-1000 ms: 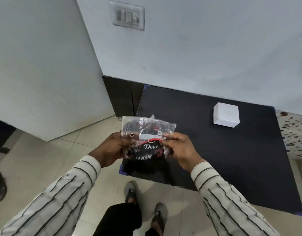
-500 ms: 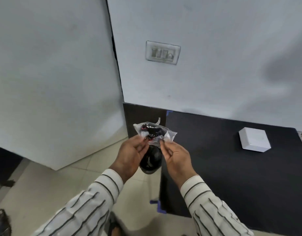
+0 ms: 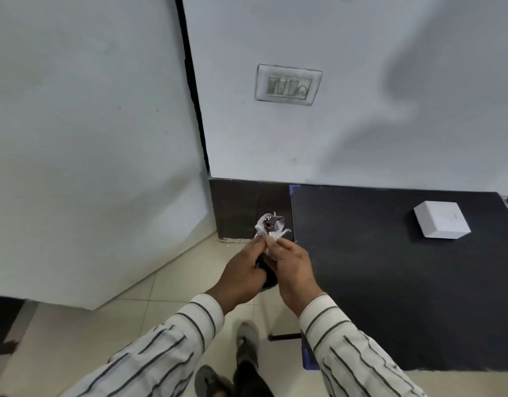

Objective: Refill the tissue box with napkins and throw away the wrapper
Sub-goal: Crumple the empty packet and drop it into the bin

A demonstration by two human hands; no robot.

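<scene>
The wrapper (image 3: 268,229) is held in the air, in front of the dark skirting of the wall and just beside the left edge of the black bench (image 3: 390,282). It is crumpled into a small bunch of clear plastic. The left hand (image 3: 242,277) and the right hand (image 3: 290,270) meet around its lower part, their fingers (image 3: 278,247) closed on it, and the top of the bunch stands out above the fingertips. A dark part shows between the palms; I cannot tell what it is. The risk, I think, is that the springy plastic opens again and slips out, because only the fingertips pinch it. The white tissue box (image 3: 441,219) rests far to the right on the bench.
</scene>
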